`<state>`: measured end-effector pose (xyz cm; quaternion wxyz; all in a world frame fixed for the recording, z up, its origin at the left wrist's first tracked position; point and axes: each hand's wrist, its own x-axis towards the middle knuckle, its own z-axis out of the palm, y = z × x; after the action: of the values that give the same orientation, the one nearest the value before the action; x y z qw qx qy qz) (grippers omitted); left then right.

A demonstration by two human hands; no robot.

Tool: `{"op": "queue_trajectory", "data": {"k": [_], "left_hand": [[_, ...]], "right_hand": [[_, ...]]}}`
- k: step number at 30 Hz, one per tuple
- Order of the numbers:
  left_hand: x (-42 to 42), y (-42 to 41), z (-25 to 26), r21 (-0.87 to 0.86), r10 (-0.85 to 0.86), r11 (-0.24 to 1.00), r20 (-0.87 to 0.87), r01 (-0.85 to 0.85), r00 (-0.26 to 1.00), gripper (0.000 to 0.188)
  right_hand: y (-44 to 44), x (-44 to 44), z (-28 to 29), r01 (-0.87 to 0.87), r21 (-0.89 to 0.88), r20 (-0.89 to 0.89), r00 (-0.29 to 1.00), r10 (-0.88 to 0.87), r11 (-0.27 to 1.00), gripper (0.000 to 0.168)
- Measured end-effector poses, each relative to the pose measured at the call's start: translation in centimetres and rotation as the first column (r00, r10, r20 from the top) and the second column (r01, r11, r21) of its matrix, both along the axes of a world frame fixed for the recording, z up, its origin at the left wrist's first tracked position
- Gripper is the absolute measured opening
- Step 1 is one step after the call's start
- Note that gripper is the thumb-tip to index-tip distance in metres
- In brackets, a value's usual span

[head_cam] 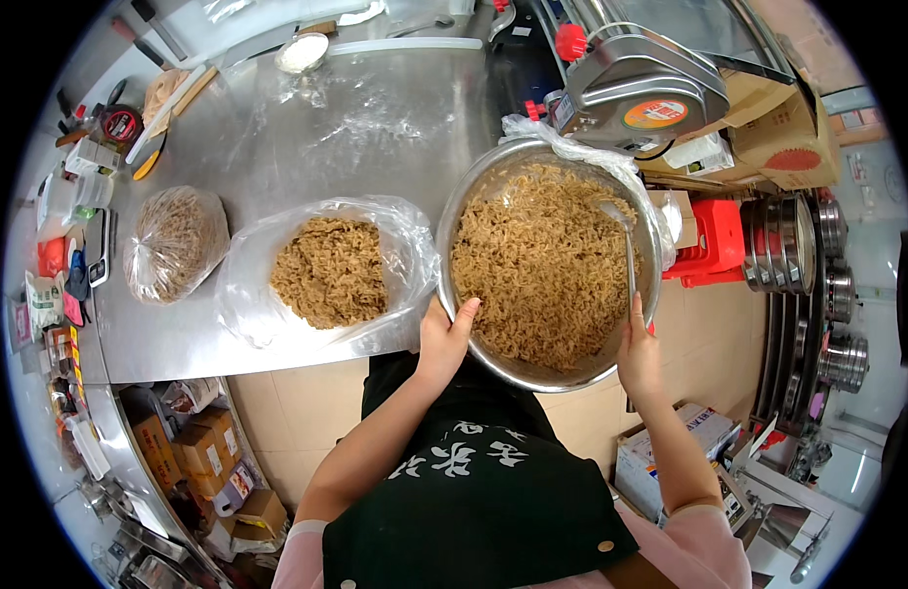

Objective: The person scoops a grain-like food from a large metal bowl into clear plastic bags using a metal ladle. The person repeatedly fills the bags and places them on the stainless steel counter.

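A large stainless steel bowl [448, 221] of brown seasoned rice [542, 272] is before me, at the right end of the steel table. My left hand [445, 339] grips its near left rim, thumb inside. My right hand [640, 361] is at the right rim, holding the handle of a metal spoon [630, 254]; whether it also grips the rim is hard to tell. The spoon's head rests in the rice at the far right. Left of the bowl lies an opened clear plastic bag [244, 272] with a mound of rice [332, 272]. Farther left sits a closed bag of rice [177, 243].
A metal machine with red knobs [645, 96] stands beyond the bowl. Crumpled plastic film [571, 147] hangs over the bowl's far rim. A small bowl of white powder [303, 53] sits at the table's back. A digital scale [100, 247] and a red plastic stool [711, 239] flank the area.
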<state>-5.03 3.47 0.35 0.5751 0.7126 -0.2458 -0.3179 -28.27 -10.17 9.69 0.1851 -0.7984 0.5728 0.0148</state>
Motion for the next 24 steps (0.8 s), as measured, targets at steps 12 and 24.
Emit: {"op": "queue_trajectory", "data": {"k": [12, 24], "left_hand": [[0.2, 0.1, 0.4, 0.008, -0.023, 1.000, -0.001, 0.023, 1.000, 0.032], [0.2, 0.2, 0.0, 0.066, -0.036, 0.997, -0.006, 0.037, 0.999, 0.031]], "right_hand": [[-3.8, 5.5, -1.6, -0.061, 0.533, 0.376, 0.911, -0.172, 0.844, 0.049], [4.0, 6.0, 0.0, -0.132, 0.743, 0.295, 0.945, -0.143, 0.656, 0.052]]}}
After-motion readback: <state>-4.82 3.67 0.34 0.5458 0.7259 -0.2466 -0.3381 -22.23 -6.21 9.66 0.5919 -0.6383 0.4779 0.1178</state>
